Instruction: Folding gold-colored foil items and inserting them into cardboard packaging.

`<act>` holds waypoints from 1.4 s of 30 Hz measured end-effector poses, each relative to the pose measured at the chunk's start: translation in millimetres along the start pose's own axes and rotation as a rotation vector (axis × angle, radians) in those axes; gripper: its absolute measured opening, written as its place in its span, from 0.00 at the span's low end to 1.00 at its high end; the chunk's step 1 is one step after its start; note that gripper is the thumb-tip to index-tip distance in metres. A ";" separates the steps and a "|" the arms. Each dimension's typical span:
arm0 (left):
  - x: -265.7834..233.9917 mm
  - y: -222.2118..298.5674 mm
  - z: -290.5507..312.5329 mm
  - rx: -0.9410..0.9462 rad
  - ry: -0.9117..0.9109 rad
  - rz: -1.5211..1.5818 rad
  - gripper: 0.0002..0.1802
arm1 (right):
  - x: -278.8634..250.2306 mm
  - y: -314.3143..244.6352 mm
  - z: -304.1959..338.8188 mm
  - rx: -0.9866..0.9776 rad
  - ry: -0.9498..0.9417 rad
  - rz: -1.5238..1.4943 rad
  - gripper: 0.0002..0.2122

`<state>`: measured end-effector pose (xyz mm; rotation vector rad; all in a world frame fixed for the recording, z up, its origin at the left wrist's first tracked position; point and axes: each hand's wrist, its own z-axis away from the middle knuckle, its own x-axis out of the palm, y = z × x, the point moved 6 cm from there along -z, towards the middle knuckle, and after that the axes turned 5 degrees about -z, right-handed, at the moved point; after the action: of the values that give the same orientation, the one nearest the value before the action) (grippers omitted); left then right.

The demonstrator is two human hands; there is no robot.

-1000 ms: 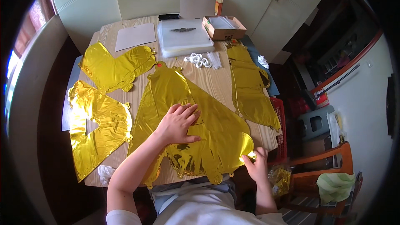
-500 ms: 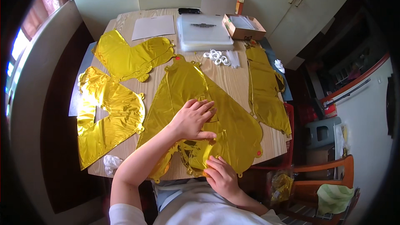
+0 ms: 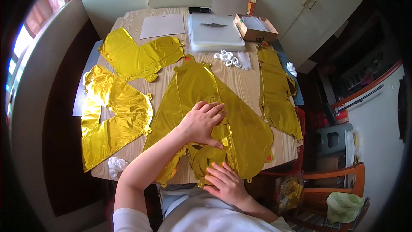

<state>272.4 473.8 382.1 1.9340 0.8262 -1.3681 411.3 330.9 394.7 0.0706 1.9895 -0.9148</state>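
Foil [image 3: 251, 139], a big gold shape with a red spot at its far tip and another at its right corner, lies spread on the wooden table [image 3: 240, 86], reaching the near edge. On its middle rests the left hand [image 3: 202, 122], palm down, fingers extended, thumb out to the side. At its near edge, the right hand [image 3: 227, 184] has fingers straight and loosely spread, tips on a turned-over flap [image 3: 207, 158]. Left of the foil lie an upper gold piece [image 3: 139, 58] and a lower gold piece [image 3: 124, 107]; right of it, a long gold piece [image 3: 278, 90]. Beyond it sit white rings [image 3: 228, 59], clear strips [image 3: 244, 61], a clear plastic stack [image 3: 214, 39] and a cardboard box [image 3: 253, 35].
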 end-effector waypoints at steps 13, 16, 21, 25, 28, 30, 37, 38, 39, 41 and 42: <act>0.7 -0.4 -0.4 -0.002 -0.018 0.016 0.60 | -46.7 74.5 -12.6 0.050 -0.082 0.175 0.21; 0.1 0.0 -0.4 -0.002 -0.031 0.010 0.59 | -44.0 80.2 -11.4 0.062 -0.118 0.152 0.23; 0.4 -1.1 1.5 -0.003 -0.004 0.012 0.59 | -44.2 84.7 -15.3 0.102 -0.202 0.226 0.29; 1.0 -0.2 0.9 0.003 -0.001 0.017 0.58 | -42.2 92.4 -15.8 0.142 -0.310 0.274 0.43; 1.0 -0.7 1.2 -0.002 -0.002 0.016 0.58 | -41.8 93.5 -23.3 0.158 -0.393 0.302 0.52; 1.0 -1.0 1.8 -0.002 0.007 0.010 0.58 | -41.2 94.4 -27.8 0.158 -0.427 0.313 0.55; 1.7 -1.6 2.2 -0.009 0.021 0.022 0.58 | -45.5 78.0 -33.1 0.048 -0.420 0.380 0.50; 1.5 -2.8 3.4 -0.012 0.023 0.016 0.58 | -47.3 68.0 -34.3 0.001 -0.419 0.409 0.47; 1.1 -2.8 3.6 -0.010 0.028 0.018 0.58 | -48.9 51.6 -34.6 -0.073 -0.346 0.367 0.41; 2.6 -1.5 2.2 -0.001 0.034 0.025 0.58 | -34.9 32.6 -21.9 -0.145 -0.342 0.261 0.38; 3.0 -2.1 1.8 -0.001 0.035 0.023 0.58 | -27.8 24.3 -18.8 -0.185 -0.336 0.205 0.37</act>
<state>270.6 474.2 378.5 1.9659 0.8188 -1.3229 423.3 368.4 407.7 0.0151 1.7077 -0.5669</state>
